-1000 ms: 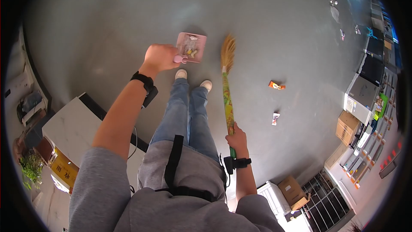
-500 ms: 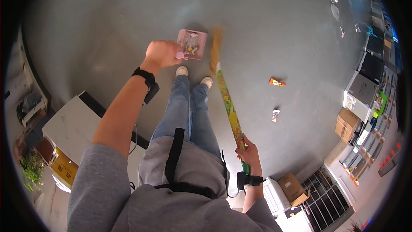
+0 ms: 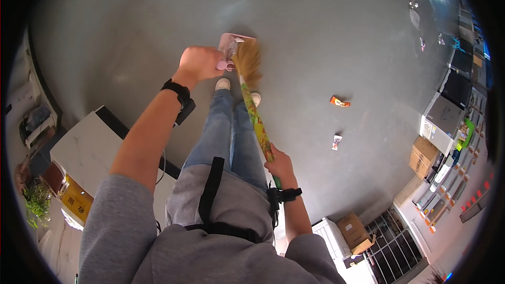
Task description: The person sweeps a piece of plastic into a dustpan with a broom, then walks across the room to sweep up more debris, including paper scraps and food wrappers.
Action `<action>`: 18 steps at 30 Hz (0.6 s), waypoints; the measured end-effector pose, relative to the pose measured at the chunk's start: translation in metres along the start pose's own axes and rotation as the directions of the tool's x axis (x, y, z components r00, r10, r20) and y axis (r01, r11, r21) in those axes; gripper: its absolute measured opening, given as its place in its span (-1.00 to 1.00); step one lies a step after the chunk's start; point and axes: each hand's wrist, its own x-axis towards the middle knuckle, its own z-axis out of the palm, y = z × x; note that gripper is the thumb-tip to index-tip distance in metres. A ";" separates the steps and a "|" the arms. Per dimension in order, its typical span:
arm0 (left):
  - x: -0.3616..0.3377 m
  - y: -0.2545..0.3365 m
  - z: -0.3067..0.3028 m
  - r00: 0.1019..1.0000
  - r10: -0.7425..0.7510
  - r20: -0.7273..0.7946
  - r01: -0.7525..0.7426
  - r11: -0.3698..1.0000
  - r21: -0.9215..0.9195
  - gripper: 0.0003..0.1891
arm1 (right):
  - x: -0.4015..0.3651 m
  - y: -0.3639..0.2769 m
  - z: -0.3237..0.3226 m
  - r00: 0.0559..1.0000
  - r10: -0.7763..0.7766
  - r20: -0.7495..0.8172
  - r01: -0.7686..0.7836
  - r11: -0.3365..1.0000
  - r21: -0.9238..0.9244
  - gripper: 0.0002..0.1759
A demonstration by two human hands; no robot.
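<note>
A smooth grey floor (image 3: 326, 26) fills the head view, seen from above past the person's grey top and blue jeans. The pink dustpan (image 3: 229, 43) sits out ahead, just beyond the white shoes (image 3: 223, 84). The left hand (image 3: 199, 64) is touching the dustpan's left side, curled into a tight fist round its handle. The broom (image 3: 254, 115) slants down and to the right from the dustpan; its straw head lies over the dustpan's right part and hides what is inside. The right hand (image 3: 279, 163), well below the dustpan, is wrapped fully round the lower end of the patterned shaft. An orange wrapper (image 3: 339, 102) lies on the floor well to the right of the dustpan, with a white wrapper (image 3: 336, 141) a little farther off below it. Cardboard boxes (image 3: 423, 158) stand far to the right of the dustpan by the shelves. A white tabletop (image 3: 84, 152) lies far below-left of the dustpan.
</note>
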 end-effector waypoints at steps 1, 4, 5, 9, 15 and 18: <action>0.000 -0.001 0.001 1.000 0.004 -0.009 -0.004 1.000 -0.005 -0.78 | -0.012 -0.006 -0.020 0.993 0.082 0.084 -0.096 0.980 0.176 -0.11; 0.000 -0.002 -0.002 1.000 0.001 -0.005 -0.001 1.000 -0.011 -0.77 | -0.036 0.011 -0.040 0.967 0.193 0.164 -0.240 0.907 0.347 -0.09; 0.000 -0.001 -0.004 1.000 0.002 0.002 -0.002 1.000 -0.010 -0.76 | -0.046 0.019 -0.042 0.964 0.217 0.156 -0.260 0.897 0.356 -0.07; 0.001 -0.010 0.004 0.998 0.044 -0.037 -0.044 0.999 0.001 -0.74 | -0.079 0.042 -0.041 0.934 0.334 0.130 -0.357 0.841 0.407 -0.07; -0.025 -0.044 0.007 0.992 0.109 -0.067 -0.110 0.994 -0.014 -0.69 | -0.100 0.127 0.022 0.910 0.412 0.041 -0.301 0.589 0.750 -0.08; -0.056 -0.063 -0.004 0.990 0.104 -0.091 -0.104 0.995 0.009 -0.67 | -0.097 0.149 0.034 0.866 0.500 0.003 -0.321 0.551 0.770 -0.07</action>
